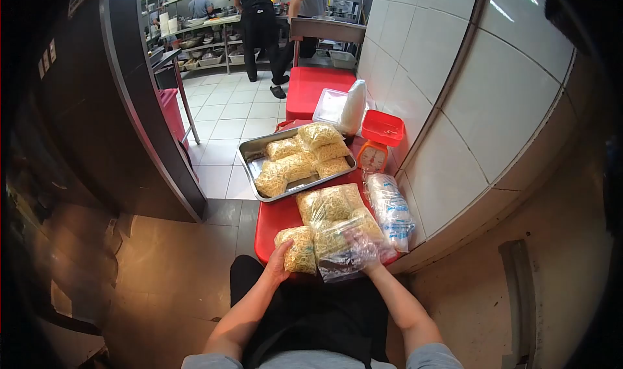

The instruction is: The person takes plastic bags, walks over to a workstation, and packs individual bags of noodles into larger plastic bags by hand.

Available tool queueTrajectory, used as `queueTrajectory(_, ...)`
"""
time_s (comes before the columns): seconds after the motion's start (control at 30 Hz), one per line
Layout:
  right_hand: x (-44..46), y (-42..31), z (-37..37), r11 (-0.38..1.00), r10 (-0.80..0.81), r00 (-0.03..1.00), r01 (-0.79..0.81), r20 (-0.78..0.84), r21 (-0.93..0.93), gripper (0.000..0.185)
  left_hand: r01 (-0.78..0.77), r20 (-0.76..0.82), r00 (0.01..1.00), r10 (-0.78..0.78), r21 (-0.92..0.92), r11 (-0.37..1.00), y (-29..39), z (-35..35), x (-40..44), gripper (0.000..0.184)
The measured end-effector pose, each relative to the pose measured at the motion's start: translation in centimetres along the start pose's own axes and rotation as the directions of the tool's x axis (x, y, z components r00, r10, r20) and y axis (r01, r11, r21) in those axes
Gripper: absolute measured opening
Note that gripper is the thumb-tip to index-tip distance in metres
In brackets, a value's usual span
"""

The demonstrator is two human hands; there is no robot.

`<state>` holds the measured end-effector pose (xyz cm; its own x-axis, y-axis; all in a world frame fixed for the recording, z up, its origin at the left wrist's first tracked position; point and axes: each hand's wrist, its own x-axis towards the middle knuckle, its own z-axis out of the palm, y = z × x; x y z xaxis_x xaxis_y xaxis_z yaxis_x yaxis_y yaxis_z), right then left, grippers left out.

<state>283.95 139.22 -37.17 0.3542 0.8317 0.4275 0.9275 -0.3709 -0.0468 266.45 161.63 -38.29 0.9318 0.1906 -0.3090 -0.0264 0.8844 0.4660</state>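
My left hand [278, 260] grips the left side of a small clear bag of pale yellow shredded food, perhaps noodles [300, 247], at the front edge of the red table [265, 229]. Beside it lies a large clear plastic bag [337, 200] with several such packs inside. Its loose mouth faces me, and my right hand [371, 264] holds it at the right side, fingers partly hidden by the crinkled film. Behind, a metal tray [250, 154] carries several more filled packs [295, 166].
Right of the bags lies a plastic-wrapped roll with blue print [389, 207]. Behind it stands an orange scale [373, 156] with a red pan [383, 128]. A tiled wall [448, 155] borders the right. A red stool [318, 87] and people [256, 25] are farther back.
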Motion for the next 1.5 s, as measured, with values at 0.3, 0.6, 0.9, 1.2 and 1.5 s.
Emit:
queueTrajectory(0.3, -0.3, -1.2, 0.2, 0.993, 0.115, 0.991, -0.117, -0.064, -0.021, 0.057, -0.022, -0.043, 0.999, 0.022, 0.007, 1.000, -0.1, 0.1, -0.2, 0.038)
queueTrajectory(0.6, -8.2, -3.0, -3.7, 0.913, 0.369, 0.900, -0.398, 0.234, 0.090, 0.054, -0.224, -0.023, 0.706, 0.708, 0.941, 0.253, 3.0, -4.1, 4.4, 0.056)
queueTrajectory(0.9, -2.7, -1.6, -12.8, 0.907, 0.410, 0.870, -0.420, -0.275, 0.023, 0.044, -0.541, 0.686, 0.714, 0.141, 0.669, -0.510, -1.6, 11.6, -2.8, 0.101)
queueTrajectory(1.2, -8.9, -1.4, -7.4, 0.843, 0.283, 0.950, -0.312, 0.132, 0.438, 0.010, -0.672, 0.624, 0.721, -0.303, 0.520, -0.528, -4.1, 4.6, -2.7, 0.053)
queueTrajectory(1.5, -12.0, -0.8, -12.8, 0.856, 0.219, 0.967, -0.253, 0.128, 0.450, 0.055, -0.737, 0.686, 0.632, -0.360, 0.389, -0.553, 1.4, 1.5, -7.3, 0.066)
